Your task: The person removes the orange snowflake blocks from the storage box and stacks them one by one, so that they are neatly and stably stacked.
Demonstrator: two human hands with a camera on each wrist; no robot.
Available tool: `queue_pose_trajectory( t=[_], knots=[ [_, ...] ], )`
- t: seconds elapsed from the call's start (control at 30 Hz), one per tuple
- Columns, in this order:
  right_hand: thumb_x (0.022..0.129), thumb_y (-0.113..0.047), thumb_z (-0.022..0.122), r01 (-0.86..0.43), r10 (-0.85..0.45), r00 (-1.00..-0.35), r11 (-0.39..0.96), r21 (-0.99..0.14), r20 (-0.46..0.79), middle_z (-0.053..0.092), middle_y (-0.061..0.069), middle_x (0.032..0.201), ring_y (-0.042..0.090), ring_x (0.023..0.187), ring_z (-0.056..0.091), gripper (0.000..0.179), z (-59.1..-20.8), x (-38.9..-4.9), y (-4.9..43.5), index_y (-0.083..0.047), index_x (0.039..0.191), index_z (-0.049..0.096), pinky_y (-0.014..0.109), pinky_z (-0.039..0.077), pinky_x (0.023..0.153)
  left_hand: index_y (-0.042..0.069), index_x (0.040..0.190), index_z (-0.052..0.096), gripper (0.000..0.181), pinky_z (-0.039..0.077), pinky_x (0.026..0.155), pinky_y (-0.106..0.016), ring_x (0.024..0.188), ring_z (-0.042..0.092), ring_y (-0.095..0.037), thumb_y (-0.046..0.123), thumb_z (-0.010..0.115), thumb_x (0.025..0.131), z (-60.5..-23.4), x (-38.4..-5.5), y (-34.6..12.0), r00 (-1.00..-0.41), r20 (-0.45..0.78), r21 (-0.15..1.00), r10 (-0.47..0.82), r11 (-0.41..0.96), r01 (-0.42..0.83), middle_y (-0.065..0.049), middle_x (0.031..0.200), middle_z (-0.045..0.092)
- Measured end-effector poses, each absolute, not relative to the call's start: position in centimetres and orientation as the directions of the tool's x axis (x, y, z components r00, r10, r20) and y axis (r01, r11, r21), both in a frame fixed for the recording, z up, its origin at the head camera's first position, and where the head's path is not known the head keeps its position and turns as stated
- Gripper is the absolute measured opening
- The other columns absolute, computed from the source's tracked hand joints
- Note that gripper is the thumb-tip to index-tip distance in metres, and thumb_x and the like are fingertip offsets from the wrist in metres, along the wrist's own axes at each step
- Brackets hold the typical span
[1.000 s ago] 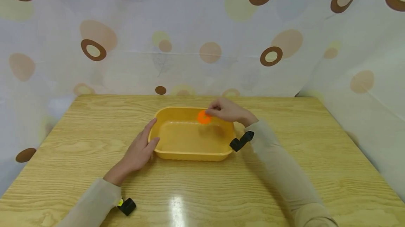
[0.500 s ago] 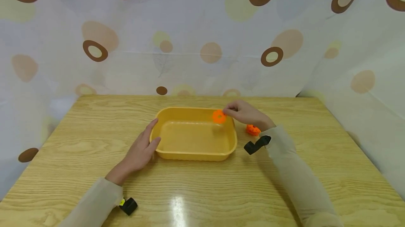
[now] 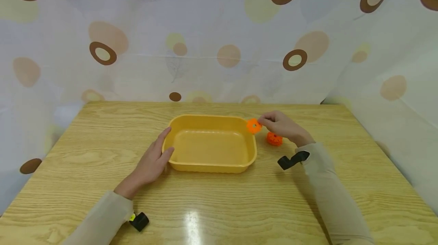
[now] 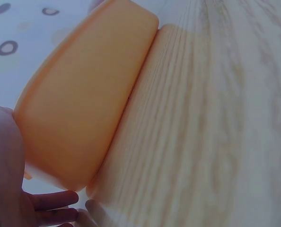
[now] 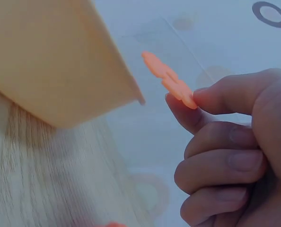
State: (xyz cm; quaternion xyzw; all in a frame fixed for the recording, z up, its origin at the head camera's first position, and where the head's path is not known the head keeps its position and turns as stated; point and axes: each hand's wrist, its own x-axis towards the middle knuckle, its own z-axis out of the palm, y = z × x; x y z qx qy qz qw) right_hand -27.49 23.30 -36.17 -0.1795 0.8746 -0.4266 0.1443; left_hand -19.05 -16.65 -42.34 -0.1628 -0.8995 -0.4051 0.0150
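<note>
A yellow plastic basin [image 3: 208, 150] sits on the wooden table. My left hand [image 3: 148, 165] holds its left end, the thumb over the rim and the other fingers along the outside; the left wrist view shows the basin's outer wall [image 4: 88, 90] beside those fingers. Between thumb and index finger, my right hand [image 3: 282, 125] pinches a thin orange flower-shaped piece [image 3: 254, 126] with a hole in its middle. Seen edge-on in the right wrist view, the orange piece [image 5: 169, 80] is raised beside the basin's rim. The remaining right fingers are curled into the palm.
Right of the basin, below my right hand, lies a small pile of similar orange pieces [image 3: 274, 139]. Patterned cloth [image 3: 202, 78] hangs behind the table [image 3: 119, 123] and along its sides. Each wrist carries a black camera [image 3: 139, 221].
My right hand has moved right with the orange piece, from over the basin to beyond its right rim. The orange pile has come into sight. My left hand stays on the basin.
</note>
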Motion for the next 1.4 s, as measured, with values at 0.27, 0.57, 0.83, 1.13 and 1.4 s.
queue_pose_trajectory(
  t=[0.27,0.57,0.83,1.13,1.4],
  knots=[
    [0.103,-0.023,0.045,-0.185,-0.416,-0.905,0.577,-0.796,-0.091,0.029,-0.004,0.055,0.01,0.047,0.025,0.032,-36.5,-27.3,25.0,0.003,0.089,0.057,0.026,0.031,0.055,0.009,0.154,0.016,0.057,0.032,0.106,-0.061,0.127,0.043,-0.042,0.023,0.039,0.104,-42.1,-19.0,-16.7,-0.948,0.159,0.723,0.277,0.621,0.302,-0.026,0.152,0.031],
    [0.103,-0.025,0.045,-0.169,-0.412,-0.899,0.642,-0.748,-0.15,0.036,0.002,0.066,0.012,0.053,0.03,0.03,-37.1,-27.9,27.7,0.0,0.09,0.057,0.027,0.032,0.058,0.009,0.154,0.016,0.057,0.032,0.108,-0.06,0.128,0.043,-0.041,0.022,0.04,0.103,-42.2,-19.1,-16.5,-0.946,0.165,0.726,0.278,0.615,0.307,-0.026,0.151,0.031],
    [0.102,-0.026,0.049,-0.095,-0.379,-0.896,0.674,-0.733,-0.232,0.044,0.007,0.077,0.012,0.056,0.035,0.028,-38.0,-28.3,29.3,-0.002,0.1,0.061,0.027,0.036,0.06,0.01,0.154,0.015,0.057,0.028,0.11,-0.06,0.136,0.035,-0.043,0.023,0.039,0.104,-42.2,-19.0,-16.5,-0.951,0.143,0.733,0.273,0.616,0.287,-0.024,0.153,0.029],
    [0.102,-0.027,0.049,-0.077,-0.372,-0.893,0.68,-0.729,-0.252,0.041,0.003,0.073,0.011,0.055,0.034,0.029,-38.4,-28.3,29.7,-0.001,0.104,0.061,0.026,0.035,0.059,0.01,0.154,0.016,0.057,0.036,0.102,-0.056,0.116,0.046,-0.037,0.023,0.04,0.103,-42.4,-19.1,-16.6,-0.948,0.16,0.73,0.277,0.613,0.302,-0.025,0.151,0.031],
    [0.102,-0.028,0.048,-0.057,-0.335,-0.91,0.685,-0.727,-0.244,0.038,0.0,0.065,0.012,0.052,0.033,0.033,-38.8,-28.2,30.1,0.002,0.111,0.057,0.027,0.035,0.06,0.011,0.154,0.015,0.057,0.03,0.108,-0.061,0.132,0.039,-0.042,0.022,0.039,0.104,-42.3,-19.0,-16.5,-0.95,0.145,0.734,0.275,0.614,0.29,-0.024,0.154,0.028]
  ],
)
